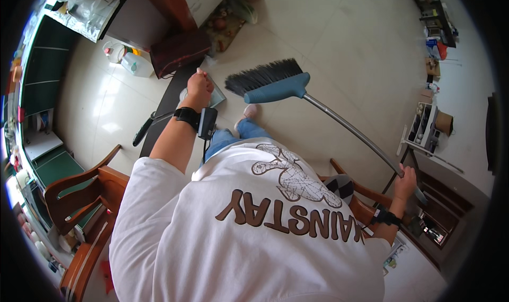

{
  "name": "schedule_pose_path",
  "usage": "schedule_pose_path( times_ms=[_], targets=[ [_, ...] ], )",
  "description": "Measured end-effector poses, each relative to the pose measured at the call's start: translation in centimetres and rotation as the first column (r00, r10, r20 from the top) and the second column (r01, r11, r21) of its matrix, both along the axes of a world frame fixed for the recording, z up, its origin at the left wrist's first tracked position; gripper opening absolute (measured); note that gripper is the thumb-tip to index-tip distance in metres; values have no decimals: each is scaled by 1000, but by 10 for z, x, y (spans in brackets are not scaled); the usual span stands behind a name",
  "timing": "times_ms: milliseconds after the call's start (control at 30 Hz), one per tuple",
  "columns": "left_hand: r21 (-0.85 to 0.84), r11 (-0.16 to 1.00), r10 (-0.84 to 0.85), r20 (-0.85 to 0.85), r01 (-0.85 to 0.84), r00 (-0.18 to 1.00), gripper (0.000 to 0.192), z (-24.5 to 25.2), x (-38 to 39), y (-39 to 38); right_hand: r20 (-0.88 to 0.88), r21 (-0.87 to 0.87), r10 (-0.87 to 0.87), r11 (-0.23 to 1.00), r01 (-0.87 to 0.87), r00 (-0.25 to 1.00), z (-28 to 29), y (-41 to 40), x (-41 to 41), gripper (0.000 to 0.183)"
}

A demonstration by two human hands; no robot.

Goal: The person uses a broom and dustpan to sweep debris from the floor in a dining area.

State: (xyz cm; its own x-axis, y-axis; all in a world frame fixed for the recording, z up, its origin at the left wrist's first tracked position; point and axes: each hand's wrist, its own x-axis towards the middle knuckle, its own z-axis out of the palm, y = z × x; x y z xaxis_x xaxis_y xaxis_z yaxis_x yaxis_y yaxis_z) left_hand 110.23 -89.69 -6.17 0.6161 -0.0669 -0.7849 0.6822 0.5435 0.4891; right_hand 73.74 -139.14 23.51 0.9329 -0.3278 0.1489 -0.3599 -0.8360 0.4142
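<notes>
My right hand [405,176] is closed around the metal handle of a broom [350,125], near its blue end. The broom's blue head [278,88], with dark bristles turned towards the top of the view, is raised in front of me. To the left of the bristles and apart from them, my left hand [200,86] is curled into a fist; nothing can be made out inside it. Beneath that fist lies a clear, flat-edged item [218,93] on or beside a dark ledge. A black handle [143,131] on a metal shaft sticks out behind my left wrist.
Wooden chairs [85,194] stand at the left and behind my right side [362,190]. A dark red bag [181,51] and plastic jugs [135,63] are ahead on the left. A patterned mat [224,23] lies farther off, and a white rack [423,125] stands right.
</notes>
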Motion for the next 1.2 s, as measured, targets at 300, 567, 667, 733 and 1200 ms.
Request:
schedule_pose_path(
  times_ms=[300, 567, 667, 733, 1200],
  targets=[
    [-400, 904, -199, -87, 149, 976, 39, 18, 6, 28, -202, 45, -318, 942, 333, 926, -34, -14, -30, 28],
    [-426, 896, -164, -55, 125, 985, 72, 41, -13, 20, -536, 337, -409, 698, 631, 738, -111, 43, -12, 41],
    [-414, 902, -163, -55, 126, 985, 72, 40, -15, 20, -614, 453, -371, 557, 696, 696, -120, 63, 6, 41],
    [-433, 894, -158, -56, 118, 986, 69, 29, -17, 19, -639, 496, -355, 487, 719, 682, -121, 69, 13, 41],
    [477, 862, -182, -18, 169, 983, 24, -50, -6, 50, -720, 483, -453, 217, 849, 525, -140, 86, 20, 44]
  ],
)
